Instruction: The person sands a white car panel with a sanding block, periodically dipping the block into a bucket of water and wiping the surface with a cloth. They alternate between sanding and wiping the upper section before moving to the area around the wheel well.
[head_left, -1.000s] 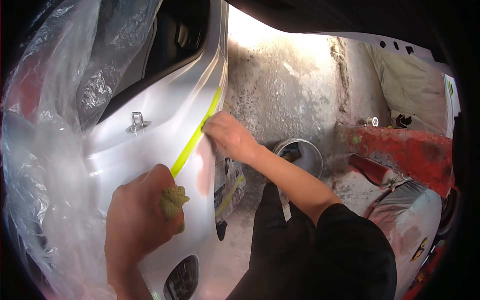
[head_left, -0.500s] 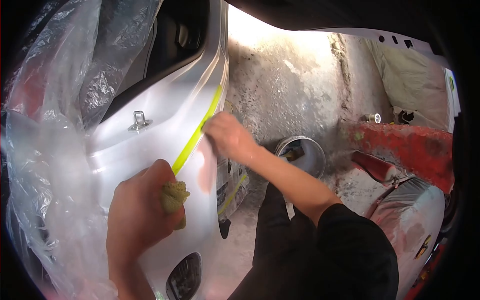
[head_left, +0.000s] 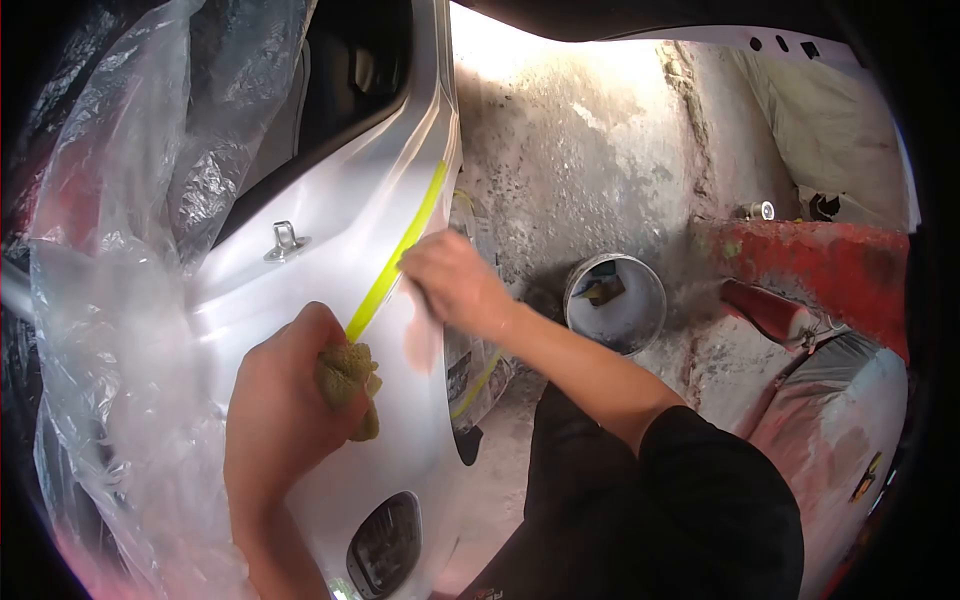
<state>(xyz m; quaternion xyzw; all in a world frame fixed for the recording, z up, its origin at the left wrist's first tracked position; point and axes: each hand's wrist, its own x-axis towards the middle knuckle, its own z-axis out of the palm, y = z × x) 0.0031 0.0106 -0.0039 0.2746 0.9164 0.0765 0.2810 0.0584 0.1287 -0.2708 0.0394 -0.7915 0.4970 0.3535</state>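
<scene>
My left hand (head_left: pixel 285 410) is closed around a crumpled tan cloth (head_left: pixel 347 385), held against a silver car body panel (head_left: pixel 300 275). A strip of yellow-green masking tape (head_left: pixel 398 255) runs diagonally up the panel's edge. My right hand (head_left: pixel 452 278) rests on that tape about halfway along it, fingers pressed to the panel edge; whether they pinch the tape I cannot tell. A metal door striker loop (head_left: pixel 286 241) is bolted to the panel, up and left of the tape.
Clear plastic sheeting (head_left: pixel 130 260) drapes the car at left. A white bucket (head_left: pixel 614 303) stands on the dusty concrete floor (head_left: pixel 580 160). Masked, red-oversprayed parts (head_left: pixel 800 270) lie at right. An oval opening (head_left: pixel 385 545) sits low in the panel.
The view has shifted slightly. My right hand slid a little down and left along the tape. My left hand with the cloth stayed against the panel.
</scene>
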